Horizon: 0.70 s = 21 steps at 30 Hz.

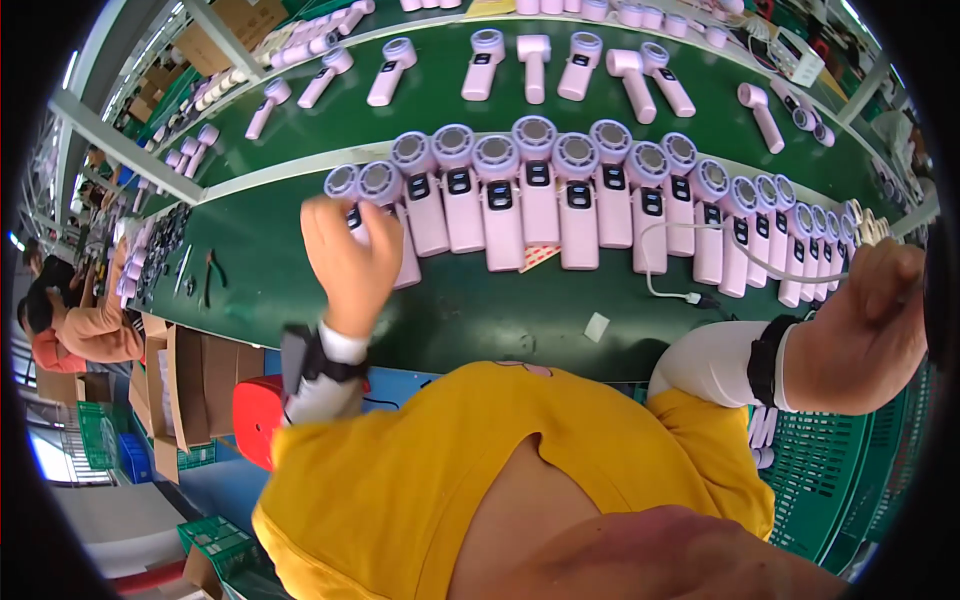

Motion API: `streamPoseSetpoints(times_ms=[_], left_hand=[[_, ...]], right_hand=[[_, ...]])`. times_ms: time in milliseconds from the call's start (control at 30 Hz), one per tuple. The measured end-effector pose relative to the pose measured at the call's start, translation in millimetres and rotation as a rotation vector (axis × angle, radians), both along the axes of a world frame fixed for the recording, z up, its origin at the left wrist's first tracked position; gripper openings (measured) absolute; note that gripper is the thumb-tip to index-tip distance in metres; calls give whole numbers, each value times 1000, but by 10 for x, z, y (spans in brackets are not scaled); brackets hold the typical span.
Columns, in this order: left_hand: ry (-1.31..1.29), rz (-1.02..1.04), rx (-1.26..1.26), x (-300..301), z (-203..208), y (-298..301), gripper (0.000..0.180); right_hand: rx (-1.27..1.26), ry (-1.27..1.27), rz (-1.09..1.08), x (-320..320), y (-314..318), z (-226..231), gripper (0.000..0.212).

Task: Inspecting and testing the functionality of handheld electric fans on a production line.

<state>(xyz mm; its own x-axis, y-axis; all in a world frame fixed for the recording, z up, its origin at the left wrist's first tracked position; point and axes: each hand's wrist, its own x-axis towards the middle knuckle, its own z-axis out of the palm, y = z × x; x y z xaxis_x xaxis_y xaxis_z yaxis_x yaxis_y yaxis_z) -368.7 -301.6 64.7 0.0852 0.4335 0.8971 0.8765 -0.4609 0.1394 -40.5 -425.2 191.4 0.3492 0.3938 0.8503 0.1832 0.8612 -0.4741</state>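
Observation:
Pale pink handheld fans with round lilac heads and small dark displays lie in a crowded row across the green bench. At the row's left end, my left hand closes around a handheld fan, whose handle it mostly hides. Another fan lies right beside that hand. My right hand is at the far right, fingers curled like a fist. Whatever it may hold is hidden. Near it runs a white cable, looped over several fans and ending in a plug.
A raised green shelf behind bears more fans. Pliers lie on the bench at left, and a small pale square near its front edge. A red stool, an open carton and a green crate stand below.

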Motion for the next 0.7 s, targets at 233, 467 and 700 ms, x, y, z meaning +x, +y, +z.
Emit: streamPoseSetpoints(times_ms=[233,467,700], left_hand=[[-588,-51,-902,-682,-520,-120,31],[-362,106,-1231,-814,-275,97,21],[-969,-789,-720,182,336,-343,24]], right_hand=[[2,16,-280,-474,233,-54,26],[-210,-33,-169,-698,265,-80,24],[-362,-144,139,-933,806,-323,27]])
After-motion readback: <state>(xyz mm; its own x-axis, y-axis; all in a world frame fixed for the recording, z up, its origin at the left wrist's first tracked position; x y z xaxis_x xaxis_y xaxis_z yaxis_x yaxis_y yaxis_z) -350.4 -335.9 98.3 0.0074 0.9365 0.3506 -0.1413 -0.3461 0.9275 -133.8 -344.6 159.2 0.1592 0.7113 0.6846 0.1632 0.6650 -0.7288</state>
